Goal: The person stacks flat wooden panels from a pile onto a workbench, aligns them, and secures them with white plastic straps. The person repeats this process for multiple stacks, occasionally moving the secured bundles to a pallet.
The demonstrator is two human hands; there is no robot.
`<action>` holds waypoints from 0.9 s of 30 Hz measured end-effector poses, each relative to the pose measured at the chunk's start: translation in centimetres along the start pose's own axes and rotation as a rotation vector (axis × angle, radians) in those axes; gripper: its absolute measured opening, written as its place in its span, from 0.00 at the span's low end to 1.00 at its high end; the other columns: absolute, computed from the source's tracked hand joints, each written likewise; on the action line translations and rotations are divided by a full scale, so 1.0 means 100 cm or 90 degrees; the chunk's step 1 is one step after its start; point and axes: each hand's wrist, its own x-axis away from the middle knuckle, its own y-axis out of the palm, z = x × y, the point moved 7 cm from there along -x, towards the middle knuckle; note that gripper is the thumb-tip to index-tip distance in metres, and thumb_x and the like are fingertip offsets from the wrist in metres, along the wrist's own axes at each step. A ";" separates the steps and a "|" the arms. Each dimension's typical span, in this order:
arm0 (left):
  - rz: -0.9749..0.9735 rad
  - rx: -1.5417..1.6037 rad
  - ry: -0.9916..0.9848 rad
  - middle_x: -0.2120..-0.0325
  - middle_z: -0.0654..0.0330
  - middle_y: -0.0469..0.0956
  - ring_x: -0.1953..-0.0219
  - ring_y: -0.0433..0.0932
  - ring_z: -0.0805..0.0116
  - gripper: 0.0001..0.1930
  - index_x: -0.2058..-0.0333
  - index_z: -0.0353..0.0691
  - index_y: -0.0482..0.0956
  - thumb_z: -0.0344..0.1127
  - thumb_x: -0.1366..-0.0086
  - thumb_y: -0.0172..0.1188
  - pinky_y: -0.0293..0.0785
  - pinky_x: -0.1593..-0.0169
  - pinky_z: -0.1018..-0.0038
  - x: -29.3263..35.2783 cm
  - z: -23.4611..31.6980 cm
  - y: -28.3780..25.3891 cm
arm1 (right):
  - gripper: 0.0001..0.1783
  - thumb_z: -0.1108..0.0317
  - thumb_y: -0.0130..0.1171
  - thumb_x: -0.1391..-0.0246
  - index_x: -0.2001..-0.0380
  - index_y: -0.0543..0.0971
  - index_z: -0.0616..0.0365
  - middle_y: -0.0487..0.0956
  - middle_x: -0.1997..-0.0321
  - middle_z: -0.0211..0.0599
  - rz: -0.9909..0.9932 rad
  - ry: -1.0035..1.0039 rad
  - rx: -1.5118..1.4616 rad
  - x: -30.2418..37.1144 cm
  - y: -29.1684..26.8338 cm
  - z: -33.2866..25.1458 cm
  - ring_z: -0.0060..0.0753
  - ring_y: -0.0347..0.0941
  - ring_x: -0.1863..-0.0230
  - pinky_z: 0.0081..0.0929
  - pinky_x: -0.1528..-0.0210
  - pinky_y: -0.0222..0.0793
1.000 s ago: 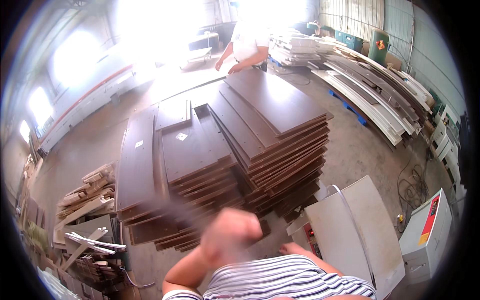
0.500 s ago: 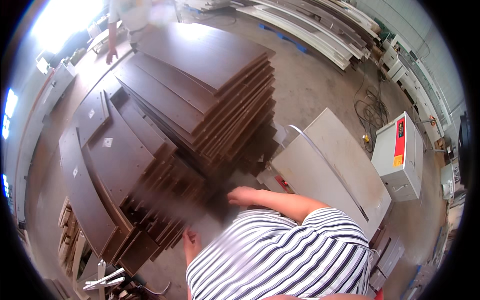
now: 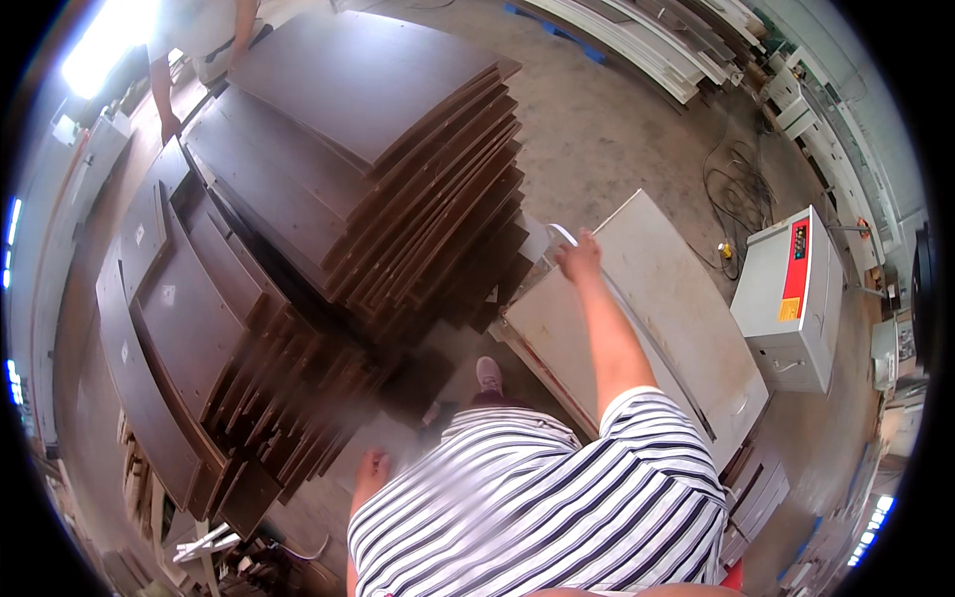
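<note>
My right hand (image 3: 579,257) reaches over the far edge of a grey, flat-topped strapping machine (image 3: 668,284). Its fingers are closed on a white plastic strap (image 3: 563,235), which loops out past the machine's far left corner. More of the strap runs back along the slot in the top. Low beside my body hangs my left hand (image 3: 373,468), fingers loosely curled and apart, with nothing seen in it. In front of it stand stacks of dark brown boards: a taller stack (image 3: 373,85) behind and a lower one (image 3: 194,308) at left.
Beyond the tall stack another person (image 3: 194,60) has a hand by the boards. A grey control cabinet (image 3: 786,308) with a red panel stands right of the machine. Coiled cable (image 3: 741,189) lies on the floor behind. Long boards (image 3: 637,50) are piled at the far right.
My right hand has moved from in front of my body out to the strap on the machine and closed on it. The view has shifted, and the other person has moved closer to the boards.
</note>
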 end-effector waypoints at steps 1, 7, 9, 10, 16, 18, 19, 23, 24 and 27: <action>-0.004 -0.002 -0.006 0.60 0.51 0.76 0.60 0.76 0.64 0.18 0.50 0.36 0.70 0.40 0.34 0.53 0.72 0.56 0.70 0.003 0.002 0.003 | 0.16 0.57 0.50 0.44 0.57 0.80 0.51 0.62 0.37 0.48 -0.069 0.022 -0.008 -0.003 -0.006 0.005 0.45 0.53 0.33 0.50 0.37 0.53; -0.016 -0.058 -0.051 0.60 0.48 0.77 0.59 0.77 0.60 0.16 0.53 0.35 0.71 0.38 0.36 0.54 0.73 0.55 0.67 0.009 -0.004 0.021 | 0.21 0.49 0.50 0.44 0.60 0.81 0.51 0.63 0.37 0.46 -0.159 0.023 -0.002 -0.040 0.075 0.063 0.41 0.55 0.34 0.57 0.38 0.51; -0.025 -0.046 -0.034 0.62 0.49 0.77 0.60 0.78 0.61 0.16 0.53 0.35 0.71 0.38 0.36 0.55 0.74 0.57 0.67 0.011 -0.023 0.029 | 0.23 0.46 0.49 0.44 0.60 0.81 0.52 0.64 0.37 0.43 -0.117 0.062 -0.098 -0.054 0.092 0.091 0.41 0.57 0.36 0.61 0.41 0.52; -0.024 0.021 -0.046 0.62 0.49 0.77 0.61 0.78 0.61 0.16 0.53 0.36 0.71 0.38 0.36 0.55 0.74 0.57 0.67 0.010 -0.047 0.036 | 0.24 0.45 0.49 0.44 0.60 0.81 0.52 0.64 0.38 0.42 -0.106 0.077 -0.136 -0.055 0.091 0.099 0.41 0.58 0.36 0.62 0.42 0.52; -0.055 -0.135 -0.038 0.59 0.47 0.77 0.56 0.77 0.56 0.20 0.50 0.38 0.72 0.43 0.38 0.57 0.72 0.52 0.65 0.029 -0.067 0.081 | 0.24 0.43 0.47 0.43 0.55 0.80 0.46 0.67 0.40 0.42 -0.201 -0.012 0.007 0.008 0.018 0.062 0.45 0.51 0.34 0.71 0.40 0.45; -0.145 -0.168 -0.082 0.57 0.46 0.77 0.53 0.76 0.53 0.23 0.50 0.38 0.72 0.45 0.39 0.58 0.71 0.50 0.64 0.019 -0.100 0.103 | 0.18 0.51 0.48 0.42 0.60 0.80 0.49 0.70 0.45 0.39 -0.131 0.010 -0.010 -0.001 0.035 0.086 0.46 0.61 0.41 0.71 0.41 0.47; -0.148 -0.123 -0.144 0.56 0.46 0.77 0.52 0.76 0.54 0.23 0.49 0.37 0.71 0.45 0.38 0.57 0.71 0.50 0.65 0.016 -0.167 0.110 | 0.16 0.55 0.48 0.42 0.62 0.80 0.52 0.71 0.48 0.38 -0.114 0.027 -0.053 -0.003 0.028 0.080 0.45 0.65 0.44 0.65 0.41 0.53; 0.048 0.023 -0.095 0.58 0.46 0.77 0.54 0.77 0.54 0.21 0.49 0.36 0.72 0.44 0.36 0.54 0.73 0.51 0.65 0.054 -0.063 0.117 | 0.08 0.70 0.50 0.44 0.66 0.77 0.61 0.74 0.60 0.46 0.411 0.217 -0.308 0.018 0.003 0.198 0.47 0.72 0.56 0.39 0.52 0.69; 0.063 0.024 -0.094 0.57 0.47 0.78 0.54 0.78 0.54 0.22 0.49 0.37 0.72 0.45 0.36 0.54 0.73 0.52 0.66 0.056 -0.086 0.125 | 0.08 0.72 0.50 0.45 0.65 0.77 0.62 0.74 0.59 0.47 0.478 0.249 -0.351 0.032 -0.011 0.220 0.47 0.72 0.56 0.40 0.53 0.69; 0.079 0.024 -0.114 0.57 0.47 0.78 0.54 0.78 0.54 0.23 0.51 0.37 0.74 0.49 0.36 0.53 0.73 0.51 0.66 0.060 -0.142 0.149 | 0.11 0.74 0.51 0.46 0.60 0.78 0.63 0.74 0.57 0.48 0.538 0.247 -0.490 0.063 -0.058 0.231 0.47 0.71 0.54 0.40 0.52 0.69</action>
